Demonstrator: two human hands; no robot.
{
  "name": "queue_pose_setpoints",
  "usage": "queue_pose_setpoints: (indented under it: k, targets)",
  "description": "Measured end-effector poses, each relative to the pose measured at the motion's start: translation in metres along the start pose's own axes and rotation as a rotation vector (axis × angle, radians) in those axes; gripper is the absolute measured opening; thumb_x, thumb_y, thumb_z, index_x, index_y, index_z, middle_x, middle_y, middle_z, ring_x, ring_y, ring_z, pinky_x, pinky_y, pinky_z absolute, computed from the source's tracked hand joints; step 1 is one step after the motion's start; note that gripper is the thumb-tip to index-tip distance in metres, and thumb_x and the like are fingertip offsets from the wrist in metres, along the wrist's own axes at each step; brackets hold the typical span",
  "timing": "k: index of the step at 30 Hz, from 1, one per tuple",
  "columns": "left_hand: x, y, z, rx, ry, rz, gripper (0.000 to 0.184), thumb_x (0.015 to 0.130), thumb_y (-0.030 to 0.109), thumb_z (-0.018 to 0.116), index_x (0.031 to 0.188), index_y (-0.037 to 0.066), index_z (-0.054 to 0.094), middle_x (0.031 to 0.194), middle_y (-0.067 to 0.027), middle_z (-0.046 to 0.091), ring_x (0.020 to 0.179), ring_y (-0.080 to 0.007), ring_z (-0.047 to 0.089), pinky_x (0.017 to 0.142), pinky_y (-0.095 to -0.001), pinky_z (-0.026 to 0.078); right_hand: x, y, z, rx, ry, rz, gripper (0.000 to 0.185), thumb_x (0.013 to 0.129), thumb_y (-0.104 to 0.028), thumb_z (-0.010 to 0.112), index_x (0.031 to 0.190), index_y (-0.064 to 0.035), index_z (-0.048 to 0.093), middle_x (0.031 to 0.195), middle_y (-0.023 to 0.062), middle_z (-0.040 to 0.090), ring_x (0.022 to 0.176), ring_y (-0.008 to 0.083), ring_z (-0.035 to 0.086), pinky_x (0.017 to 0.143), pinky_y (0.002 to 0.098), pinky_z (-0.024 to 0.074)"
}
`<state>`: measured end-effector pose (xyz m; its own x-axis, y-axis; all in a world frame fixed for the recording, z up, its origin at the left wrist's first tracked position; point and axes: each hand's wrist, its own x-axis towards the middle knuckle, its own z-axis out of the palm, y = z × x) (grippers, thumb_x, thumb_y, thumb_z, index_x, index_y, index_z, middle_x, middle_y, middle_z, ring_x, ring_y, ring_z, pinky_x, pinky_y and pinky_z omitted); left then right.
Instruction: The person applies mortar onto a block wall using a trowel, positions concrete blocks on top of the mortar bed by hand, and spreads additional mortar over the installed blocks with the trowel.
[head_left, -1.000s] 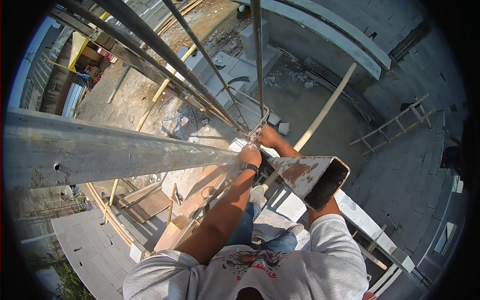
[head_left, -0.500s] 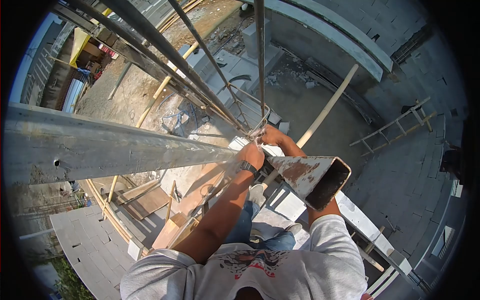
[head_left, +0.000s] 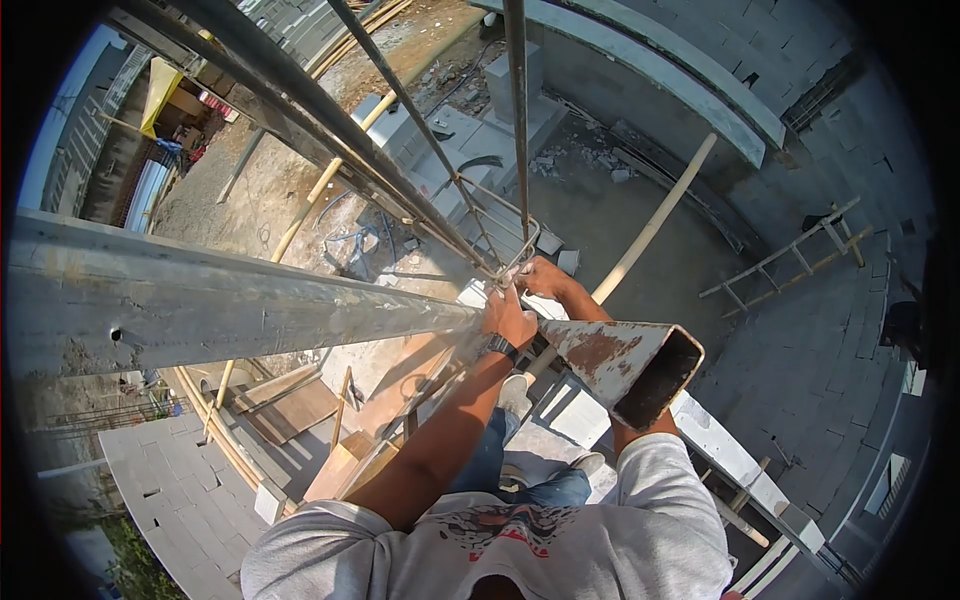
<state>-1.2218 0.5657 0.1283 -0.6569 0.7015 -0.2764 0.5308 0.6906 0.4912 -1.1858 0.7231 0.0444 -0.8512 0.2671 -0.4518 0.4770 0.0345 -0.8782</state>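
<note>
Both hands meet at the lower end of a bundle of upright steel bars (head_left: 518, 120), beside a bent steel stirrup (head_left: 505, 205). My left hand (head_left: 508, 318), with a dark watch on its wrist, has its fingers closed at the bars; what they pinch is too small to make out. Just right of it, my right hand (head_left: 545, 278) has curled fingers at the same joint, their contents hidden. A long grey metal beam (head_left: 240, 305) reaches in from the left to beside my left hand. The rusty open end of a rectangular tube (head_left: 625, 368) stands over my right forearm.
A bamboo pole (head_left: 655, 220) slants behind my right hand. A ladder (head_left: 785, 262) leans at the right. White blocks (head_left: 578, 418) and my shoes are below, with wooden boards (head_left: 290, 408) at lower left. Block walls surround the floor far below.
My left hand has shifted slightly and its fingers now point up towards the bars. My right hand has moved little, staying at the joint. The view has tilted slightly.
</note>
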Motion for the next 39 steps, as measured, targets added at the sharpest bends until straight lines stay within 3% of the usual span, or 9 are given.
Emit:
queue_pose_setpoints:
  k: [8,12,15,17,30,31,32,35,39]
  targets:
    - [0.011,-0.029,0.038,-0.221,0.167,0.240,0.087,0.077,0.017,0.070,0.150,-0.003,0.027,0.137,-0.0349,0.044,0.123,-0.0498,0.050,0.104,-0.0514,0.043,0.035,0.030,0.008,0.040,0.056,-0.015,0.028,0.080,-0.023,0.069,0.098,-0.0027,0.074,0.086,0.0164,0.072,0.074,0.0263,0.066,0.068,0.0389,0.0519]
    - [0.012,-0.042,0.056,-0.609,0.084,-0.007,0.070,0.079,0.013,0.067,0.138,-0.008,0.035,0.130,-0.0334,0.049,0.122,-0.0459,0.054,0.101,-0.0501,0.045,0.027,0.003,0.019,0.075,0.013,-0.057,0.032,0.090,-0.033,0.066,0.100,-0.0031,0.074,0.090,0.0112,0.072,0.078,0.0242,0.065,0.068,0.0401,0.0518]
    - [0.023,-0.048,0.060,-0.593,0.268,0.029,0.060,0.081,0.010,0.066,0.130,-0.010,0.037,0.123,-0.0326,0.054,0.112,-0.0418,0.063,0.093,-0.0456,0.050,0.019,-0.017,0.013,0.225,-0.131,0.209,0.037,0.094,-0.036,0.062,0.109,-0.0040,0.073,0.103,0.0106,0.073,0.090,0.0243,0.065,0.075,0.0428,0.0526]
    - [0.020,-0.032,0.043,-0.744,0.212,-0.240,0.056,0.082,0.015,0.066,0.126,-0.011,0.046,0.118,-0.0328,0.058,0.115,-0.0416,0.061,0.097,-0.0457,0.048,0.008,-0.027,0.013,0.274,-0.146,0.284,0.037,0.094,-0.034,0.063,0.112,-0.0032,0.072,0.106,0.0112,0.072,0.093,0.0246,0.065,0.077,0.0426,0.0525]
    - [0.034,-0.052,0.065,-0.241,0.201,-0.132,0.072,0.075,0.025,0.069,0.134,-0.009,0.046,0.128,-0.0303,0.057,0.125,-0.0440,0.052,0.107,-0.0483,0.043,-0.035,-0.049,0.002,0.345,-0.062,0.414,0.041,0.094,-0.023,0.066,0.126,0.0017,0.064,0.122,0.0149,0.069,0.114,0.0266,0.064,0.093,0.0409,0.0515]
    - [0.032,-0.050,0.064,-0.199,0.199,-0.130,0.074,0.074,0.026,0.070,0.135,-0.009,0.046,0.129,-0.0301,0.057,0.126,-0.0442,0.051,0.107,-0.0485,0.043,-0.037,-0.040,-0.002,0.376,-0.095,0.422,0.047,0.100,-0.039,0.057,0.129,-0.0023,0.063,0.125,0.0162,0.068,0.122,0.0307,0.059,0.102,0.0450,0.0449]
    - [0.031,-0.047,0.065,-0.160,0.188,-0.138,0.076,0.074,0.027,0.070,0.136,-0.009,0.046,0.130,-0.0299,0.056,0.126,-0.0443,0.051,0.108,-0.0487,0.042,-0.046,-0.027,-0.007,0.258,-0.039,0.421,0.056,0.103,-0.050,0.048,0.132,-0.0044,0.062,0.126,0.0167,0.068,0.122,0.0316,0.060,0.103,0.0457,0.0436]
    - [0.021,-0.020,0.027,-0.092,0.007,-0.242,0.074,0.074,0.026,0.072,0.134,-0.007,0.046,0.127,-0.0310,0.058,0.117,-0.0462,0.057,0.103,-0.0496,0.046,-0.089,0.026,-0.017,0.544,0.249,0.237,0.051,0.097,-0.041,0.064,0.125,0.0013,0.062,0.105,0.0104,0.069,0.094,0.0202,0.067,0.087,0.0384,0.0512]
    - [0.061,-0.096,0.089,0.040,-0.002,0.221,0.075,0.078,0.025,0.074,0.138,-0.004,0.040,0.116,-0.0285,0.064,0.109,-0.0451,0.062,0.099,-0.0485,0.047,-0.190,0.049,0.010,0.367,1.153,0.056,0.020,0.100,-0.015,0.057,0.102,0.0029,0.065,0.084,0.0056,0.068,0.078,0.0120,0.061,0.074,0.0278,0.0504]
